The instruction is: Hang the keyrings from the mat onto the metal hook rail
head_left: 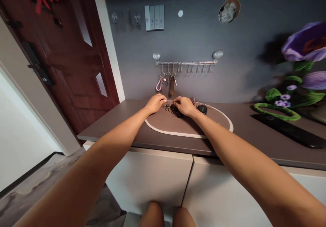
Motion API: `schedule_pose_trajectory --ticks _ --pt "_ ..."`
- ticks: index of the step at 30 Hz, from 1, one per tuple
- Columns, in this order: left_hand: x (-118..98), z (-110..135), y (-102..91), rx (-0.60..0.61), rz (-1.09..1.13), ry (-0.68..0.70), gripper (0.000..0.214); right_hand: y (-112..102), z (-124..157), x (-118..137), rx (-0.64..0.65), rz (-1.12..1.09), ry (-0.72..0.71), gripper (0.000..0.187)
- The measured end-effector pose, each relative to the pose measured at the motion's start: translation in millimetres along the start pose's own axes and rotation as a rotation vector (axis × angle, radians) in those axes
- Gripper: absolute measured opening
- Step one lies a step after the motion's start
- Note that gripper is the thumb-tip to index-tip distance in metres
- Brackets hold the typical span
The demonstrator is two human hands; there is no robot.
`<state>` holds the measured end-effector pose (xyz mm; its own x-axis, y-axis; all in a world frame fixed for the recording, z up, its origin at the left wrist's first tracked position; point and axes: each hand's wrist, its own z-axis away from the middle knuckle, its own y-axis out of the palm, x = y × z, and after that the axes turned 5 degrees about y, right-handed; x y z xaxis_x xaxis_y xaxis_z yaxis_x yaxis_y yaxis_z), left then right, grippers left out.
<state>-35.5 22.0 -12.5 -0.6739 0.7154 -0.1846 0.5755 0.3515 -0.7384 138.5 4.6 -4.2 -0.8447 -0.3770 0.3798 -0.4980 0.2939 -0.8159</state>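
Note:
Over a pile of metal keys (169, 107) on the brown counter, my left hand (154, 103) has its thumb and fingers pinched together at the pile's left side. What it pinches is too small to make out. My right hand (184, 105) is closed at the other side, its fingertips on the keys, and it hides part of the pile. Just right of that hand lies a black key fob (202, 109). A white-edged oval mat (178, 134) lies beneath the keys and both hands.
A clear hook rail (187, 63) on the grey wall holds a pink key strap (158, 85) and a brown key holder (172, 86). To the right, a long black object (290, 130) lies near purple artificial flowers (305, 43). A dark red door (63, 50) stands left.

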Motion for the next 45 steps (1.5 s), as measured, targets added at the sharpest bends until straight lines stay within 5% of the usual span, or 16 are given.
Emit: schedule_pose_trajectory --ticks 4,12,19,38,45 --pt "-3.7 -0.7 -0.9 -0.048 0.129 -0.084 0.017 -1.2 0.5 1.6 0.001 0.000 0.007 0.020" --pt "-8.1 -4.4 4.9 -0.144 0.735 -0.396 0.011 0.3 0.0 2.6 -0.050 -0.054 -0.022 0.017" --pt "-12.9 -5.3 0.1 -0.195 1.026 -0.446 0.015 0.5 0.6 2.8 -0.075 -0.098 -0.065 0.016" --pt "-12.7 -6.2 -3.2 -0.309 1.176 -0.441 0.015 -4.5 2.7 7.8 -0.108 -0.179 -0.108 0.014" --pt "-11.0 -4.7 -0.9 -0.291 1.091 -0.446 0.016 -3.5 -3.3 -0.1 -0.239 -0.381 -0.049 0.017"
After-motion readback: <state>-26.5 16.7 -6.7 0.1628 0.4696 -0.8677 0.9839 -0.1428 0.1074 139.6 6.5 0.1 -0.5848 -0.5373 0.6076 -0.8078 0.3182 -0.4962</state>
